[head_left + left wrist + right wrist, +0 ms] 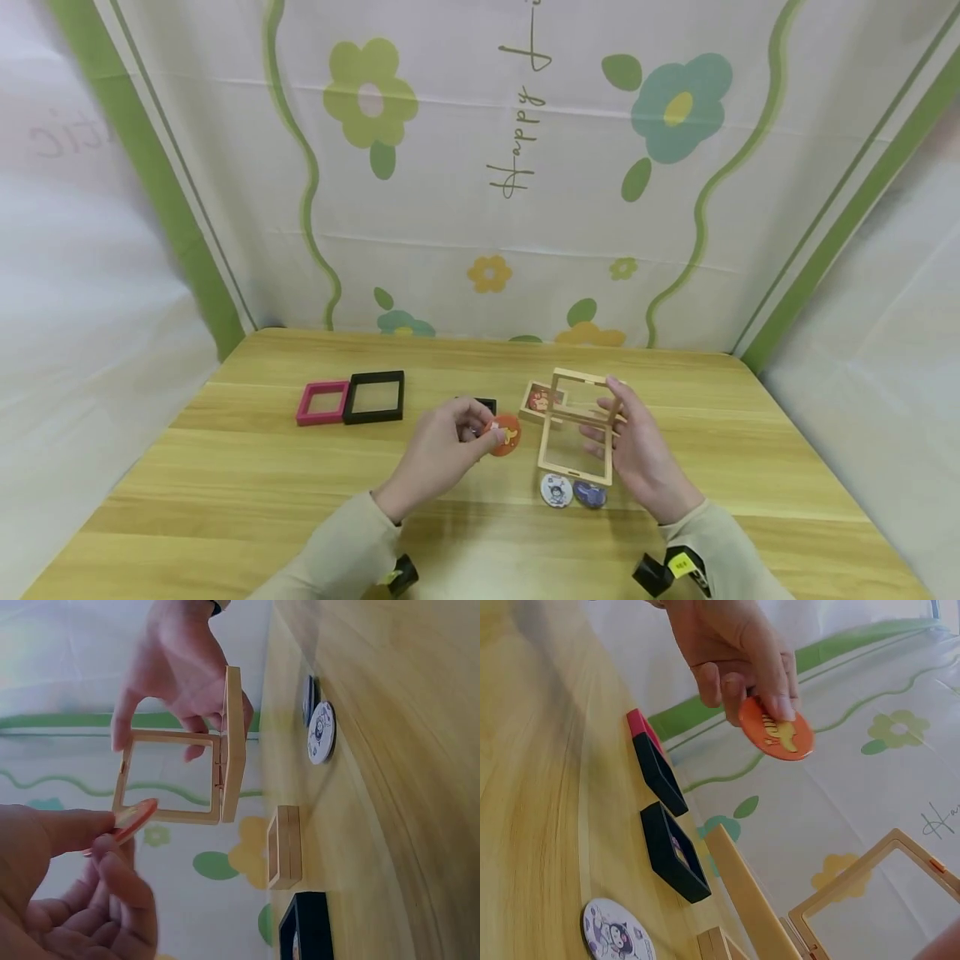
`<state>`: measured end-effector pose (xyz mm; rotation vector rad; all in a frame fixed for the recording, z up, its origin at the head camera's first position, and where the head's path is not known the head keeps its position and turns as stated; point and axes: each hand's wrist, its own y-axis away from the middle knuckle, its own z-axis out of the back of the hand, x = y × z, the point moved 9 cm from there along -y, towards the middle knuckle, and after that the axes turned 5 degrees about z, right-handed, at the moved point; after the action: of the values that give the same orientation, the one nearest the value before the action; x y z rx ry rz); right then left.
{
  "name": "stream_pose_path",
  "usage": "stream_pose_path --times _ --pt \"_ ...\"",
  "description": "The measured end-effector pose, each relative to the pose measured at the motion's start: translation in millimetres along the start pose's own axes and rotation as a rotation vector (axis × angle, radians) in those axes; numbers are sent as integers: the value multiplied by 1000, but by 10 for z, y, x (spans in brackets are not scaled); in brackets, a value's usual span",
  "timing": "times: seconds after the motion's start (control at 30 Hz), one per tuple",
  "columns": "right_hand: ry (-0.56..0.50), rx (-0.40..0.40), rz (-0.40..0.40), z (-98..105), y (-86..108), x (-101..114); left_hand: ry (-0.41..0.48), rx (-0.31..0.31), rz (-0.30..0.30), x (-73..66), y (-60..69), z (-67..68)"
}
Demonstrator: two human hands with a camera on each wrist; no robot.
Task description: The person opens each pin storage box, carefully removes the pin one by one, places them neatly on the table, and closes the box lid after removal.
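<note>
My left hand (438,450) pinches a round orange badge (507,436) with a yellow figure on its face, between thumb and fingers. In the right wrist view, the badge (780,739) hangs from the left hand's fingertips above the table. My right hand (647,458) holds a hinged wooden display frame (576,477) by its right side, raised above the table with its two halves swung apart. Seen from the left wrist, the frame (234,742) has nothing between its halves, and the badge is close beside it. Below the frame lie a white badge (557,492) and a purple badge (591,494).
Behind the held frame sits a smaller wooden frame (528,412) with a red badge in it. A black frame (667,851) holding a badge is partly hidden by my left hand in the head view. Farther left lie a larger black frame (375,417) and a pink frame (322,418).
</note>
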<state>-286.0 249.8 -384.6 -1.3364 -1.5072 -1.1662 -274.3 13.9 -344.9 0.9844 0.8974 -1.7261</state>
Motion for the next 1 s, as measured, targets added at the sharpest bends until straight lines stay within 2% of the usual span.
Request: stream_pose_path --times 0.17,0.33,0.6,1.0 --pt "10 -6 -7 42 -21 -17 37 141 126 197 -25 -196" --pt "19 0 -7 52 -36 -26 66 211 192 347 -35 -341" --pt "19 8 -8 58 -47 -4 90 261 254 483 -88 -458" --pt "27 12 2 69 -27 39 100 293 294 593 -128 -618"
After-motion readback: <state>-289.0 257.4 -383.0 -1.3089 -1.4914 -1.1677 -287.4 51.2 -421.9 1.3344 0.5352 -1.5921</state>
